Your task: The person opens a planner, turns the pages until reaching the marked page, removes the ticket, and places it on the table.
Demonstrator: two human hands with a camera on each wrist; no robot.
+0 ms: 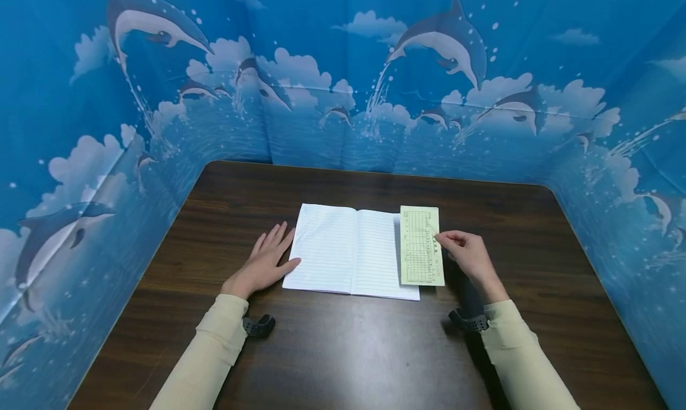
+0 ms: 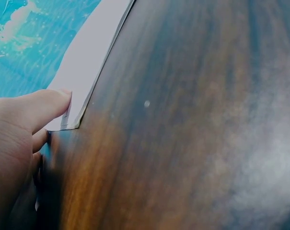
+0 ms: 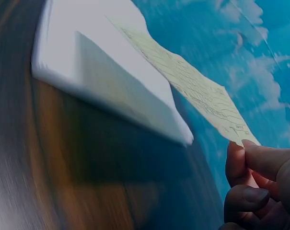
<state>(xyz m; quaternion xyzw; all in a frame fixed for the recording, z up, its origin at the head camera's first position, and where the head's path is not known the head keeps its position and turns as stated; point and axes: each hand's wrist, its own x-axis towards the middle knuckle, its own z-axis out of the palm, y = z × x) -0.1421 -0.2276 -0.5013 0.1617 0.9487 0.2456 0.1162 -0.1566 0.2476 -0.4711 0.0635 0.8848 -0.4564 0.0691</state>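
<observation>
An open notebook with lined white pages (image 1: 326,249) lies on the dark wooden table. My left hand (image 1: 264,264) rests at its left edge, fingers spread on the table; the thumb touches the left page, as the left wrist view also shows. Between thumb and forefinger my right hand (image 1: 468,255) pinches the edge of a pale green printed form slip (image 1: 420,246). Raised above the right page, the slip (image 3: 192,88) covers that page's outer part and casts a shadow on it in the right wrist view.
The brown table (image 1: 343,350) has rounded far corners. A blue curtain (image 1: 321,53) printed with dolphins and clouds surrounds its far side and both sides. A dark band (image 1: 259,326) sits at the left wrist and another (image 1: 468,321) at the right.
</observation>
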